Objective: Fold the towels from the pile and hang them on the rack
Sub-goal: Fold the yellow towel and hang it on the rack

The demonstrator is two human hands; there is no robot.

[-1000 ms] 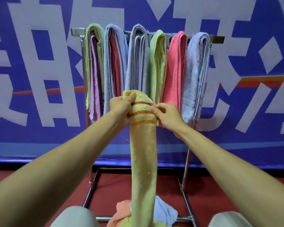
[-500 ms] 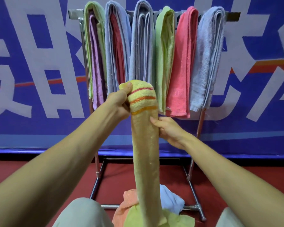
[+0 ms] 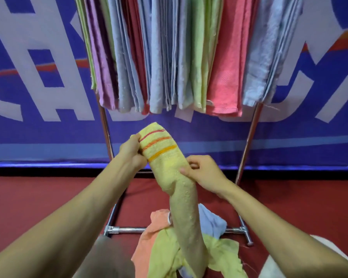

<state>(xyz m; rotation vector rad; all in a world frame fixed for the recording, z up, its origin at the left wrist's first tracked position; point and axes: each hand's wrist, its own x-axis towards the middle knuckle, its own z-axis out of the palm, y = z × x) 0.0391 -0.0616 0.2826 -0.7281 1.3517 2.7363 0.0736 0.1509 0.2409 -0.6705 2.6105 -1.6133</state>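
Blue banner (image 3: pixel 38 77) with big white lettering fills the background of the head view, above a red floor (image 3: pixel 48 197). In front of it stands a chrome rack (image 3: pixel 249 141), and its top is out of frame. Hung towels (image 3: pixel 223 77) in green, purple, grey-blue and pink crowd it side by side, leaving no obvious gap at this height. Below their hems, the yellow towel (image 3: pixel 169 163) is held up as a long narrow strip. The left hand (image 3: pixel 132 149) is closed round its striped top end. The right hand (image 3: pixel 205 173) pinches the strip's right edge a little lower, fingers curled onto the cloth. The tail of the strip runs down into the pile (image 3: pixel 165 247) of orange, pale blue and yellow-green cloth lying by the rack's base bar. The step in hand looks like tidying the lengthwise fold before hanging. To do it well, the right hand should probably slide down the edge to square the layers while the left holds the top firm. The tail should be lifted free of the pile so it drags nothing up with it. A slot then needs finding or making on the rack, likely by nudging neighbours aside. The strip should be draped with both halves hanging about evenly so it does not slip off.
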